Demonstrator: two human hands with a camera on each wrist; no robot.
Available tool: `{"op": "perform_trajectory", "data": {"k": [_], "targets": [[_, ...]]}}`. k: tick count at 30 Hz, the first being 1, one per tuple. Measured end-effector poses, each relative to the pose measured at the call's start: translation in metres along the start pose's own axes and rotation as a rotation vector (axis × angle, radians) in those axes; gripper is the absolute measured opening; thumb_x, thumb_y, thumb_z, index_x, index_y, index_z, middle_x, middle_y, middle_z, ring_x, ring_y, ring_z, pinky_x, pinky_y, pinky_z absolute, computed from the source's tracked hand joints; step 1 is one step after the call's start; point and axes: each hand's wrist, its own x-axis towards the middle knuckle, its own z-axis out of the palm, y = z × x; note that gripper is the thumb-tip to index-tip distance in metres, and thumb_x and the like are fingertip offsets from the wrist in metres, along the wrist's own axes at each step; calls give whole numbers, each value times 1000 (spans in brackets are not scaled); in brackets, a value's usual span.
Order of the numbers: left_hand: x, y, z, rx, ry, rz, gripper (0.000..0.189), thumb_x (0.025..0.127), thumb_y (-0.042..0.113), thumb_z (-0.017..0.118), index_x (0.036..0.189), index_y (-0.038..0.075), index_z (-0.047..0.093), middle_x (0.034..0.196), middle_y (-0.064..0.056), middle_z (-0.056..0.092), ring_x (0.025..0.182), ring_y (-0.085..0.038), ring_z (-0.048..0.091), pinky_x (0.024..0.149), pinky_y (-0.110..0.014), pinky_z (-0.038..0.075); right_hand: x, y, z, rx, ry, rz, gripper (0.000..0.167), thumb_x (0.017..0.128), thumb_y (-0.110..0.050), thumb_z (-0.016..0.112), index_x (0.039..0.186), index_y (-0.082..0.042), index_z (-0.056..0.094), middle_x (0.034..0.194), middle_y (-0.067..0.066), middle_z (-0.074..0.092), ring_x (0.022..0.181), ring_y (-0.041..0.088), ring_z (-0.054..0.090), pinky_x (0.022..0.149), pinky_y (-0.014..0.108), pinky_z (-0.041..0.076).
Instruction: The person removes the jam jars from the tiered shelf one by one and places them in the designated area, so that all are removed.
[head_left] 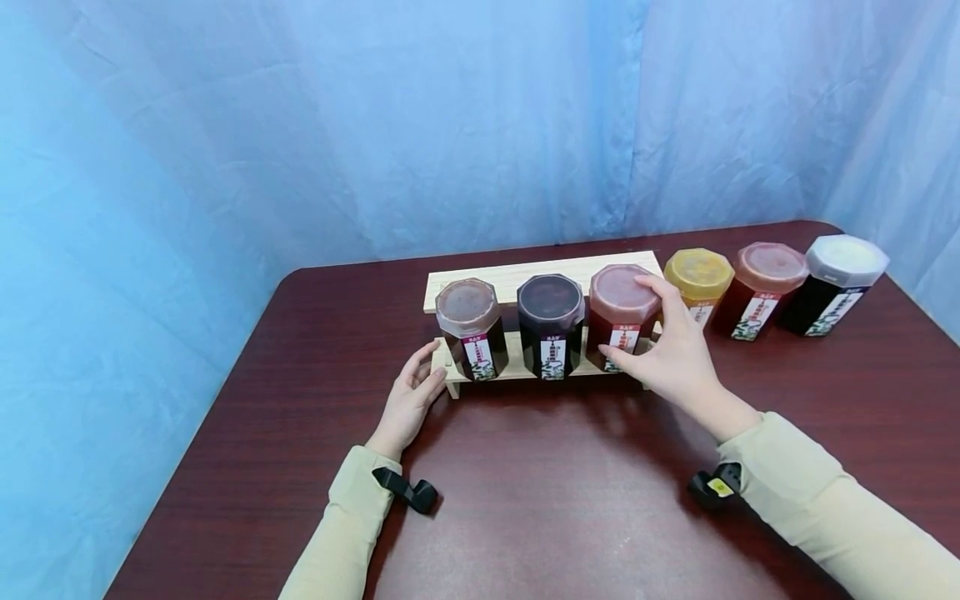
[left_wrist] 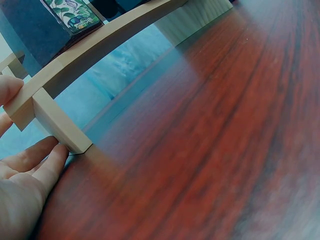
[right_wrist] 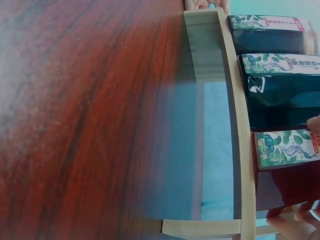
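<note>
Right hand (head_left: 671,350) grips red jar (head_left: 611,321), thumb on the label side, fingers at lid and far side; jar is at the right end of the wooden rack's (head_left: 517,371) lower tier. Left hand (head_left: 408,404) holds the rack's left end. Brown-lidded jar (head_left: 472,321) and dark jar (head_left: 551,325) stand left of the red one. Rack sits toward the worktop's (head_left: 570,500) far edge. Yellow-lidded jar (head_left: 701,279), second red jar (head_left: 761,287), white-lidded jar (head_left: 836,283) near far right corner.
</note>
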Motion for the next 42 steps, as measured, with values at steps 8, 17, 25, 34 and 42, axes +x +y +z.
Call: {"op": "perform_trajectory", "data": {"k": [8,17,25,34,42], "targets": [[0,0,0,12,7,2,51,96,6,50,145,7,34,128,-11,50,103,-5,56,90,-21,45,-3,-1,-2,0,6,-2,89,61,-5,85,137,-12,38,127,17,51,106,29,55,84,13,34],[0,1,0,7,0,0,51,97,5,49,145,6,33,133,-14,47,104,-4,56,91,-21,45,-10,-1,-8,-19,5,15,89,61,-5,85,136,-12,39,131,16,50,109,32,53,88,23,38],[0,3,2,2,1,-16,52,96,3,49,145,7,33,138,-19,43,108,-4,54,97,-28,42,-16,-2,-13,-25,8,16,89,59,-5,86,135,-10,40,124,19,53,105,32,54,83,9,31],[1,2,2,0,10,-12,52,96,2,48,145,7,33,136,-19,44,106,-4,55,93,-23,44,-25,1,-17,8,70,-39,90,53,2,86,132,-8,46,118,14,58,93,-10,50,78,3,36],[1,2,1,-10,10,-8,51,96,2,47,145,6,32,137,-19,44,103,-3,56,90,-21,45,-33,8,-26,75,122,-132,91,46,11,86,129,-1,49,123,-27,47,92,-17,50,79,1,38]]}}
